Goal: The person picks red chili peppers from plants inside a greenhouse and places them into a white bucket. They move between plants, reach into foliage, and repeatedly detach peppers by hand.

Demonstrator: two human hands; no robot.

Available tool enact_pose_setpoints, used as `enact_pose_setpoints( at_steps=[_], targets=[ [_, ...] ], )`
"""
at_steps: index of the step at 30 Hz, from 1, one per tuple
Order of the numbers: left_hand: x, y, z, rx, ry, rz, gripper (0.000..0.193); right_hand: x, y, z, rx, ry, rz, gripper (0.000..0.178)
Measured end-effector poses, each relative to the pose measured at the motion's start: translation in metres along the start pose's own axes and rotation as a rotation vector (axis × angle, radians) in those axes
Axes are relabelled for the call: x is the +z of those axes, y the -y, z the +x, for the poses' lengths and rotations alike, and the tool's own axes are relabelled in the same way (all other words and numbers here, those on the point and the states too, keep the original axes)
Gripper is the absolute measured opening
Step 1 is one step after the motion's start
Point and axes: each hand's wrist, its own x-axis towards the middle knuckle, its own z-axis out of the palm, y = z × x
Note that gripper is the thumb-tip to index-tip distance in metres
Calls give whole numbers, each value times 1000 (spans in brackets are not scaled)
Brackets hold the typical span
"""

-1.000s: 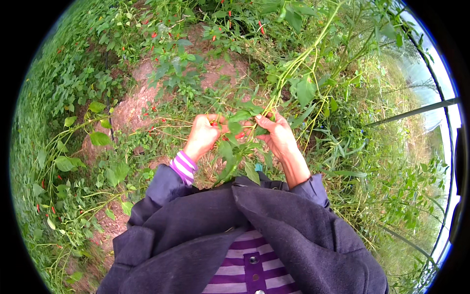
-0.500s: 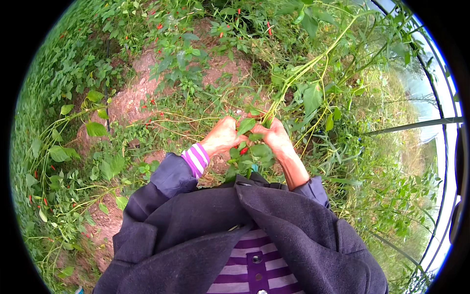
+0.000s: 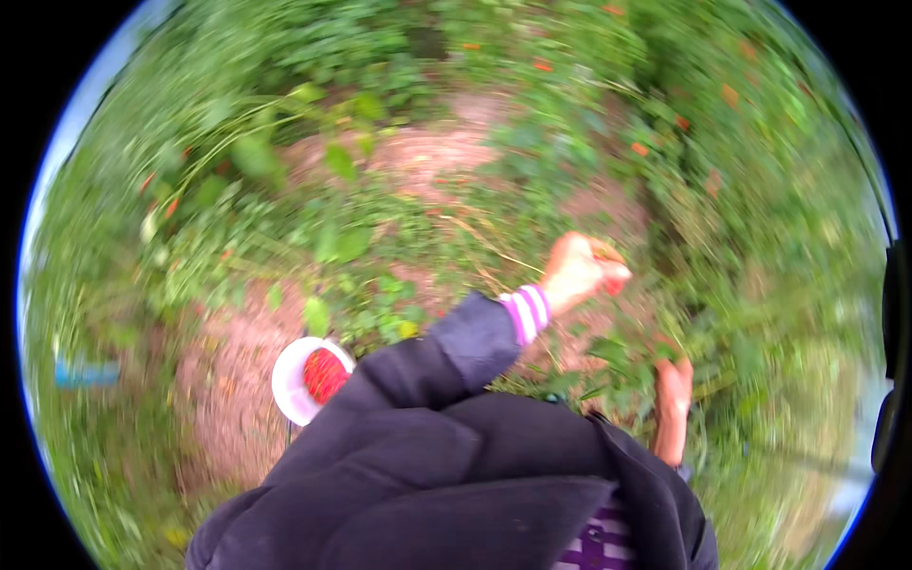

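My left hand (image 3: 576,273) is closed, its fingers curled round red chili peppers (image 3: 617,278) that show at the fingertips. It is held over the soil and low plants in front of me. My right hand (image 3: 674,388) is farther right and lower, beside the green leaves of a chili plant (image 3: 613,363). Motion smears its fingers, so its grip is unclear. To the left, partly behind my left sleeve, stands a white bucket (image 3: 289,382) with many red chili peppers (image 3: 325,376) in it.
Chili plants (image 3: 532,142) with scattered red fruit grow ahead and on both sides. Patches of reddish soil (image 3: 233,380) show between them. A blurred blue object (image 3: 85,372) lies at the far left. Thin dry stems (image 3: 484,237) stretch toward my left hand.
The view has swung left, bringing the white bucket into sight. My hands, close together among the stems before, are now apart. The left is drawn away with red chili peppers.
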Motion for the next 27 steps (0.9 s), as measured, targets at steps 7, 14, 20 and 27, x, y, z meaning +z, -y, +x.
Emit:
enact_pose_setpoints(
  at_steps=[7, 14, 20, 27],
  targets=[
    [-123, 82, -115, -77, -491, 489, 17, -8, -117, 63, 185, -268, -5, 64],
    [-233, 120, -291, -451, -1263, 979, 26, 48, -138, 66, 433, 219, -507, 47],
    [-328, 119, -382, -420, -1471, 1218, 21, 168, -123, 47, 418, 607, -363, 45],
    [-368, 83, -396, -673, -1383, 1209, 30, 256, -71, 22, 173, 772, -539, 36]
  ],
)
